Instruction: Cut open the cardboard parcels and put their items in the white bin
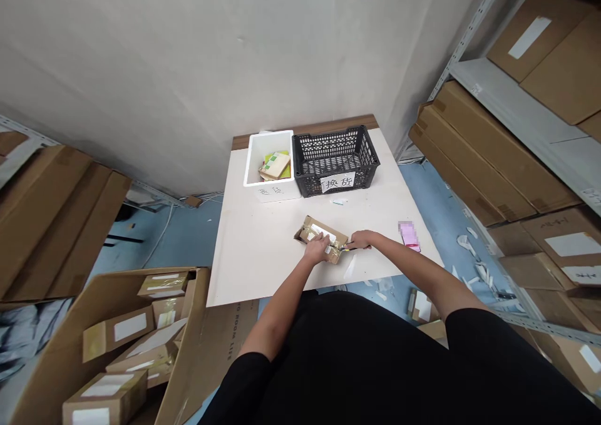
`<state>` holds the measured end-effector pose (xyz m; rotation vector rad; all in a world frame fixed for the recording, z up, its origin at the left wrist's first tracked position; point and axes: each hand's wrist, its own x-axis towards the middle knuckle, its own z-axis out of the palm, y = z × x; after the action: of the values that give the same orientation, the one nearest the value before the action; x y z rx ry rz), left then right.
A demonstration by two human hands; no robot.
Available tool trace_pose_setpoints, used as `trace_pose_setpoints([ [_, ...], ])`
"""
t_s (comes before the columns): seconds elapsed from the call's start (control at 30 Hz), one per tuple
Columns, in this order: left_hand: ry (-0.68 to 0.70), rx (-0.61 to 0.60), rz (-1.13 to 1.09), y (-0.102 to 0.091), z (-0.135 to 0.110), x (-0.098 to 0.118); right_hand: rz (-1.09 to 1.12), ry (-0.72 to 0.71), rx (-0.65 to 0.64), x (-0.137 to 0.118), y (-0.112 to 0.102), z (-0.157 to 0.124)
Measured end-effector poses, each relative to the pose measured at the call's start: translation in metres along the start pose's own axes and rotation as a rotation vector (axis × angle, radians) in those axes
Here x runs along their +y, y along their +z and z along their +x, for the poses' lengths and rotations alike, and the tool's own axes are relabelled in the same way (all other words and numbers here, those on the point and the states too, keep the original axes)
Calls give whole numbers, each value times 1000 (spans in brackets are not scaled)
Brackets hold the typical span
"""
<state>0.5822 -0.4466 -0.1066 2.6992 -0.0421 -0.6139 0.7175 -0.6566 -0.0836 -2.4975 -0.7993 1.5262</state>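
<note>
A small taped cardboard box (pixel 307 230) with a white label lies at an angle near the front of the white table (pixel 253 250). Its left end looks torn or lifted. My left hand (pixel 317 248) presses down on the box and steadies it. In my right hand (pixel 360 240) is a slim box cutter (pixel 347 247) with a yellow part, its tip at the box's right end, by the clear tape. The blade itself is too small to make out. A strip of white paper (pixel 350 266) lies just below the right hand.
Behind the box stand a white foam bin (pixel 277 192) holding packets and a black plastic crate (pixel 335 162) with a paper sign. A phone (pixel 409 235) lies at right. A large carton (pixel 201 312) of parcels stands at lower left. Shelves (pixel 516 109) with boxes flank the table.
</note>
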Motion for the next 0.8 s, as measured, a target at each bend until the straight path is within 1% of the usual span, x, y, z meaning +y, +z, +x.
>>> trace_pose_setpoints([
  [0.1, -101, 41, 26, -6, 5, -3, 11, 13, -22, 18, 19, -13],
  [0.13, -127, 52, 36, -8, 7, -4, 11, 14, -7, 26, 25, -19],
  [0.17, -138, 57, 46, -10, 9, -7, 26, 17, 35, 35, 30, -25],
  [0.23, -126, 44, 61, -12, 13, -10, 120, 53, 172, 51, 40, -36],
  [0.3, -106, 41, 57, -12, 14, -11, 238, 110, 304, 58, 49, -42],
  [0.37, -116, 61, 38, -8, 13, -8, 341, 131, 385, 53, 59, -41],
  [0.47, -160, 118, 14, -2, 11, -1, 429, 86, 406, 25, 73, -29],
  [0.53, -190, 140, 11, -1, 10, 4, 410, 67, 425, 4, 78, -18],
  [0.6, -202, 142, 21, -1, 9, 6, 358, 72, 469, -11, 78, -9],
  [0.7, -163, 144, 64, -2, 8, 8, 312, 94, 511, -18, 71, -2],
  [0.8, -121, 167, 95, 1, 4, 7, 325, 125, 536, -13, 66, 0],
])
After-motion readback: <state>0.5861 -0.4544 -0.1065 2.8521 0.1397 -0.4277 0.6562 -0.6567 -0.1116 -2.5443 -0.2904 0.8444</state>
